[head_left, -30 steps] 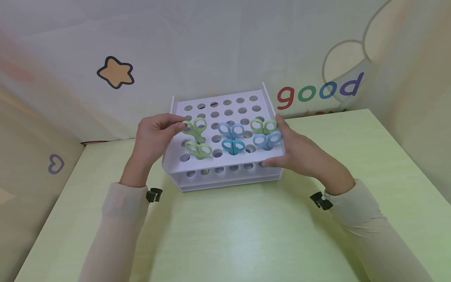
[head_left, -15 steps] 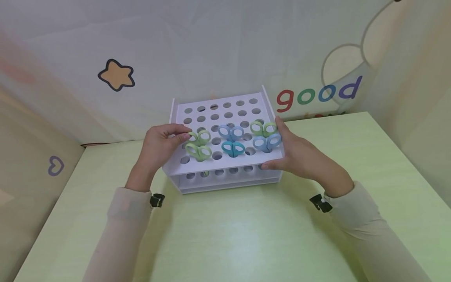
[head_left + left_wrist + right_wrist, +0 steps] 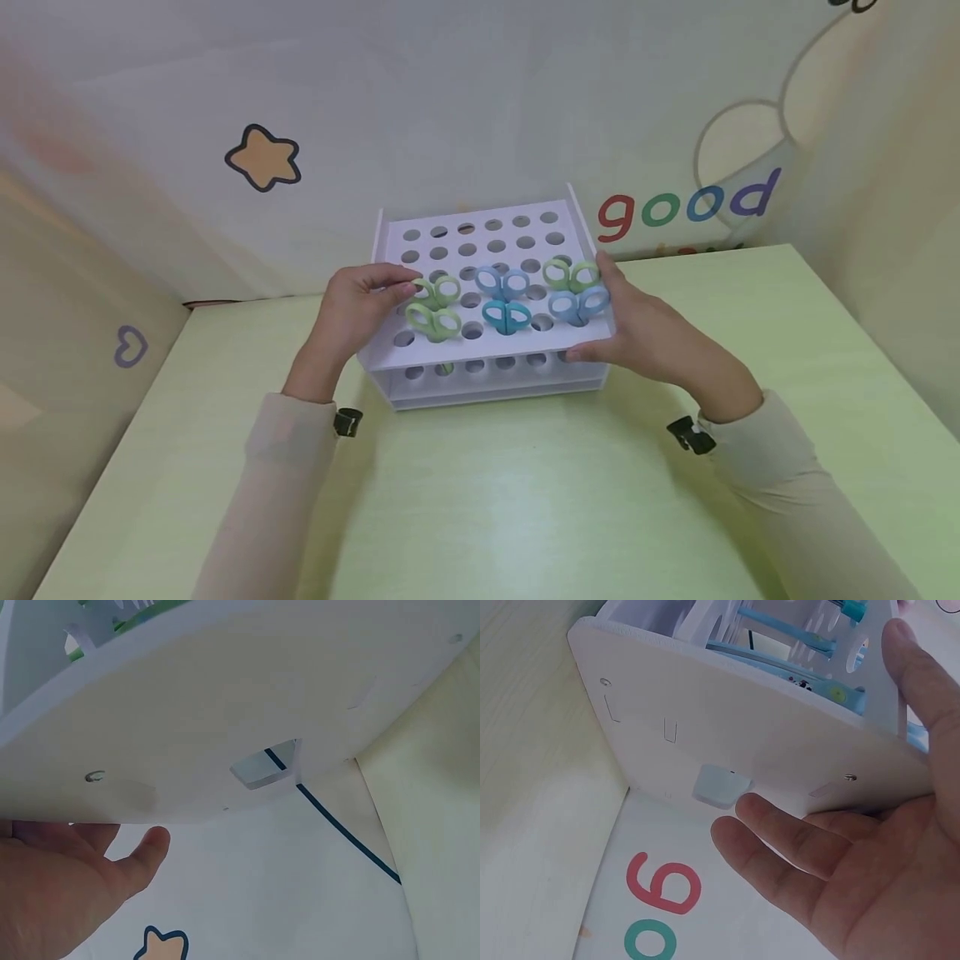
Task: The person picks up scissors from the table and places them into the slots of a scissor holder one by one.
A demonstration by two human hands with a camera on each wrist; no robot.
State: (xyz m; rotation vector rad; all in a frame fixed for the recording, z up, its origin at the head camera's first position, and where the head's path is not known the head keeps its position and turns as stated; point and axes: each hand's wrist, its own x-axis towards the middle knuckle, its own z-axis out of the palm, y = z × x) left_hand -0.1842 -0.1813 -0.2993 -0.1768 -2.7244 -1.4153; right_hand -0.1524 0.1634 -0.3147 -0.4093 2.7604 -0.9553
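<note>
A white rack [image 3: 390, 354] with rows of round holes stands on the table, several scissors upright in it, handles up. My left hand [image 3: 352, 308] pinches a loop of the rear-left green scissors [image 3: 437, 295] between thumb and fingers. Just in front are other green scissors [image 3: 433, 323]. Mid-rack stand blue scissors [image 3: 502, 287] behind teal scissors [image 3: 506, 318]; at the right, green scissors [image 3: 572, 280] behind blue scissors [image 3: 578, 309]. My right hand [image 3: 652, 333] grips the rack's right side, thumb [image 3: 919, 671] at the front edge, fingers along the side panel [image 3: 652, 705].
The light green table [image 3: 487, 492] extends in front and to both sides of the rack. Close behind rises a pale cloth backdrop [image 3: 420, 108] printed with a star [image 3: 264, 158] and coloured letters. Side cloths flank the table.
My left hand has lowered the rear-left green scissors, so their handles now sit close behind the front green pair. The right hand keeps its grip on the rack. The head view shifts slightly.
</note>
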